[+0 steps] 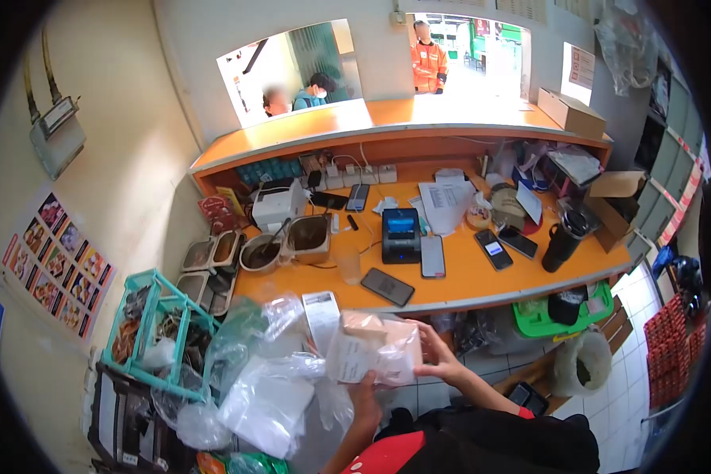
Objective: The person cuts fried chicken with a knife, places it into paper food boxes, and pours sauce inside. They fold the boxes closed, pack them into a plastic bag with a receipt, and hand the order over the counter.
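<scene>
Both my hands hold a wrapped food package (379,351), brown and white pieces inside clear plastic, below the counter's front edge. My left hand (365,404) grips its lower side, thumb uppermost; the fingers underneath are hidden. On the package's right side, my right hand (437,354) is closed around the corner. A printed paper slip (321,316) lies just behind the package on the left. Left of my hands spread white plastic bags (265,403) and a crumpled clear bag (280,316). What the package contains cannot be made out.
The orange counter (316,284) carries a black receipt printer (400,241), several phones, a black tumbler (565,241) and metal food containers (306,237). A teal basket (162,332) stands left. People are beyond the windows. A green crate (529,316) sits under the counter at right.
</scene>
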`<state>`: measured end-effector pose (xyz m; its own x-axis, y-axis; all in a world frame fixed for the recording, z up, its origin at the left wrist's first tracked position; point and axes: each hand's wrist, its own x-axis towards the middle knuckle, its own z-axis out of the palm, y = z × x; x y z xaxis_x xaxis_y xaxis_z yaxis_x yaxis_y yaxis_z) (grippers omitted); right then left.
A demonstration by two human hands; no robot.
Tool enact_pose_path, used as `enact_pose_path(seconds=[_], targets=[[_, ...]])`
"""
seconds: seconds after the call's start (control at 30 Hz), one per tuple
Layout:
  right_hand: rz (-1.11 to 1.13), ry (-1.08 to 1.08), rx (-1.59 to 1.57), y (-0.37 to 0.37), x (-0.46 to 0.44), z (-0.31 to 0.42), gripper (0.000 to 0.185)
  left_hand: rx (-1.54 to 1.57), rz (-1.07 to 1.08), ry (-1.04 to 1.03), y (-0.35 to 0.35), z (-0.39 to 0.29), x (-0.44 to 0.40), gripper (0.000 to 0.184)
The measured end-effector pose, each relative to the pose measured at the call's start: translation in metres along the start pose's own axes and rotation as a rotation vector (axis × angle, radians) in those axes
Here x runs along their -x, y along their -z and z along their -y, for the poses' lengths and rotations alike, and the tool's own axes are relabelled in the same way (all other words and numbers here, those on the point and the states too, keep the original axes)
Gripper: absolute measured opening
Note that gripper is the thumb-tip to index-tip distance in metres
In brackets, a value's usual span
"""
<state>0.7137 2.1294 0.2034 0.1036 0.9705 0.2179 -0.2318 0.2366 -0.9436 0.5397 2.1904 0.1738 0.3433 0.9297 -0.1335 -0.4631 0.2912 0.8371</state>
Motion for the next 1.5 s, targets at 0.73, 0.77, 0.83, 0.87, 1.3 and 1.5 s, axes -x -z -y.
enact_pose_path(seconds=[0.73, 0.77, 0.83, 0.87, 1.3, 1.5], targets=[[0.511, 0.559, 1.321, 0.075, -0.294, 0.110, 0.049, -1.050, 0.006, -0.485, -0.118, -0.055, -0.222, 0.107], [0.464, 0.488, 1.314, 0.080, -0.301, 0.112, 0.054, -1.037, 0.011, -0.482, -0.117, -0.051, -0.228, 0.107], [0.366, 0.330, 1.300, 0.086, -0.310, 0.120, 0.063, -1.032, 0.011, -0.461, -0.117, -0.041, -0.234, 0.106], [0.329, 0.259, 1.279, 0.086, -0.314, 0.125, 0.073, -1.115, -0.007, -0.469, -0.118, -0.037, -0.235, 0.105], [0.275, 0.502, 0.698, 0.127, -0.396, 0.112, 0.013, -1.156, -0.085, -0.681, -0.159, -0.073, -0.271, 0.113], [-0.058, 0.480, 0.458, 0.157, -0.496, 0.179, 0.022, -1.081, -0.167, -1.023, -0.125, -0.087, -0.253, 0.093]])
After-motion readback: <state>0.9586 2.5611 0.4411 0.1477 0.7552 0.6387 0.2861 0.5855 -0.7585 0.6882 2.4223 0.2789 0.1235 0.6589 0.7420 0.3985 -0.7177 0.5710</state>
